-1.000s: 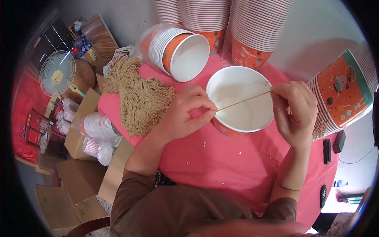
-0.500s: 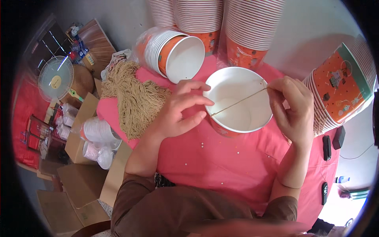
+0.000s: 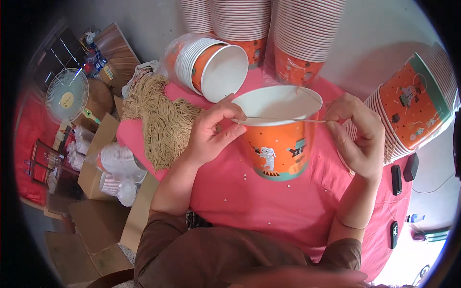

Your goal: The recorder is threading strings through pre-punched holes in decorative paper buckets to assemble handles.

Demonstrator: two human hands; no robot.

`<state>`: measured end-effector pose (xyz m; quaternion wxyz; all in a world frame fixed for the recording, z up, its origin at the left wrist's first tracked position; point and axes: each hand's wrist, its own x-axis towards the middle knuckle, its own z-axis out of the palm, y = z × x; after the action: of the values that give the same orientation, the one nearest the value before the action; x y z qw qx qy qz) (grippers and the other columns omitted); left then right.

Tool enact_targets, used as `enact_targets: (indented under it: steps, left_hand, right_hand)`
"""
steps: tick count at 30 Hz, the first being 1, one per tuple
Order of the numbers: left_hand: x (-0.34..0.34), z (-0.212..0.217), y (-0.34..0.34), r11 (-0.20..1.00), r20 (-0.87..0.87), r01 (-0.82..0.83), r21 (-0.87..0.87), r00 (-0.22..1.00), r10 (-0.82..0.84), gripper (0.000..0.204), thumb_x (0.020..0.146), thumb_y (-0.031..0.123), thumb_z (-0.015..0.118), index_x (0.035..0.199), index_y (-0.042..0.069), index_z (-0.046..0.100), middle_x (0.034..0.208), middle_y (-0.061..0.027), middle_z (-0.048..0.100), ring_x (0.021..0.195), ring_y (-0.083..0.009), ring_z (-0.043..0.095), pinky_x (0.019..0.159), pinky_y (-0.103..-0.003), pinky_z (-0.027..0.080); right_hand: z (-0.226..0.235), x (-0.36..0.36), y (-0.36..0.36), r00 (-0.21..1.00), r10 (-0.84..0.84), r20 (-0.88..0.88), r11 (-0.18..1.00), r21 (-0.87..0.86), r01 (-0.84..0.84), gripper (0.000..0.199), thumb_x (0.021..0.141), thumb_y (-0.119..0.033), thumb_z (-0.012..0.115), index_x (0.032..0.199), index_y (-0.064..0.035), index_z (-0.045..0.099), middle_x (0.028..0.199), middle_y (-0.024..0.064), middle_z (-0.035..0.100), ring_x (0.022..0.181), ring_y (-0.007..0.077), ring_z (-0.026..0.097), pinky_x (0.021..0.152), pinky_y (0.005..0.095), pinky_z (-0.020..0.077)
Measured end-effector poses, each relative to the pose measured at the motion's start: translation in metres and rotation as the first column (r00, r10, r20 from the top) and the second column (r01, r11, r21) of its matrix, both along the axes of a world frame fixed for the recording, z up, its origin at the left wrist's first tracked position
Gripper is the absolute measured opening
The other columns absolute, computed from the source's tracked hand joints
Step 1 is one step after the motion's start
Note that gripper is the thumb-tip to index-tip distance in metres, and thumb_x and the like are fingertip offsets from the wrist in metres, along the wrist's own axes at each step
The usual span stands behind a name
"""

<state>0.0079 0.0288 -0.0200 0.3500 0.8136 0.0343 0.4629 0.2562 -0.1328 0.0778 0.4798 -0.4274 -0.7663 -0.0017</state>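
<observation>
An orange paper bucket (image 3: pixel 276 150) with cartoon figures and a white rim is in front of me, tilted so its printed side faces me. A thin tan cord (image 3: pixel 278 119) runs across the near part of its rim. At the rim's left side my left hand (image 3: pixel 216 129) is closed, thumb below and fingers above, pinching the rim where the cord meets it. My right hand (image 3: pixel 354 132) pinches the cord between thumb and fingers, just off the rim's right side. More cord shows inside the far right rim.
Tan cords (image 3: pixel 165 125) lie heaped on the pink tablecloth (image 3: pixel 240 206). Bagged buckets (image 3: pixel 223 72) lie on their side behind; tall stacks (image 3: pixel 305 43) stand at the back. At right are more nested buckets (image 3: pixel 408 103) and a black stapler-like object (image 3: pixel 396 180). Cardboard boxes (image 3: pixel 98 216) sit at left.
The bucket has tilted, and its printed side now shows. My left hand has closed at the rim. The cord has shifted from a diagonal over the opening to the near rim.
</observation>
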Motion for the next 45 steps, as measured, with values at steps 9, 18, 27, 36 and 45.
enact_targets:
  steps: [9, 18, 27, 36, 45]
  left_hand:
    - [-0.001, -0.001, -0.013, 0.949, 0.095, 0.014, -0.316, 0.995, 0.017, 0.024, 0.094, 0.016, 0.070, 0.107, -0.002, 0.062, 0.093, -0.0017, 0.063, 0.090, -0.0096, 0.058, 0.090, -0.028, 0.047]
    - [-0.004, -0.002, -0.010, 0.819, 0.114, 0.087, -0.567, 0.993, -0.027, 0.027, 0.099, 0.024, 0.064, 0.111, 0.000, 0.061, 0.092, 0.0032, 0.062, 0.084, -0.0027, 0.055, 0.074, -0.020, 0.045]
    - [-0.001, -0.007, -0.001, 0.695, 0.114, 0.112, -0.710, 0.993, -0.044, 0.024, 0.100, 0.024, 0.063, 0.107, 0.000, 0.064, 0.093, 0.0034, 0.063, 0.085, -0.0034, 0.055, 0.077, -0.020, 0.045]
    - [0.003, -0.010, 0.002, 0.699, 0.037, 0.096, -0.709, 0.994, -0.099, 0.027, 0.103, 0.025, 0.056, 0.110, 0.001, 0.065, 0.091, 0.0036, 0.063, 0.085, -0.0042, 0.055, 0.079, -0.022, 0.045]
    - [0.012, -0.021, 0.019, 0.683, 0.209, 0.165, -0.711, 0.978, -0.018, 0.028, 0.105, 0.026, 0.048, 0.116, 0.005, 0.062, 0.105, -0.0011, 0.062, 0.100, -0.0096, 0.058, 0.087, -0.029, 0.048]
  right_hand:
    - [0.008, -0.017, -0.013, 0.983, 0.031, 0.179, 0.994, -0.110, -0.011, 0.032, 0.066, -0.006, 0.080, 0.095, -0.0015, 0.065, 0.080, 0.0094, 0.063, 0.075, 0.0272, 0.063, 0.067, 0.0367, 0.0495]
    - [0.014, -0.045, -0.030, 0.932, -0.018, 0.361, 0.972, -0.211, 0.100, 0.074, 0.053, -0.021, 0.086, 0.122, -0.0084, 0.063, 0.107, 0.0123, 0.060, 0.091, 0.0311, 0.062, 0.078, 0.0432, 0.0534]
    - [0.012, -0.051, -0.031, 0.904, -0.006, 0.427, 0.955, -0.267, 0.132, 0.083, 0.050, -0.026, 0.087, 0.127, -0.0106, 0.060, 0.113, 0.0121, 0.054, 0.103, 0.0319, 0.058, 0.082, 0.0431, 0.0531]
    - [0.009, -0.038, -0.026, 0.913, 0.027, 0.408, 0.975, -0.212, 0.066, 0.085, 0.052, -0.043, 0.088, 0.122, -0.0012, 0.065, 0.105, 0.0179, 0.057, 0.093, 0.0342, 0.060, 0.077, 0.0430, 0.0513]
    - [0.015, -0.024, -0.022, 0.960, -0.090, 0.265, 0.987, -0.108, 0.122, 0.074, 0.053, -0.029, 0.088, 0.116, 0.0007, 0.063, 0.106, 0.0162, 0.060, 0.094, 0.0333, 0.061, 0.080, 0.0420, 0.0514]
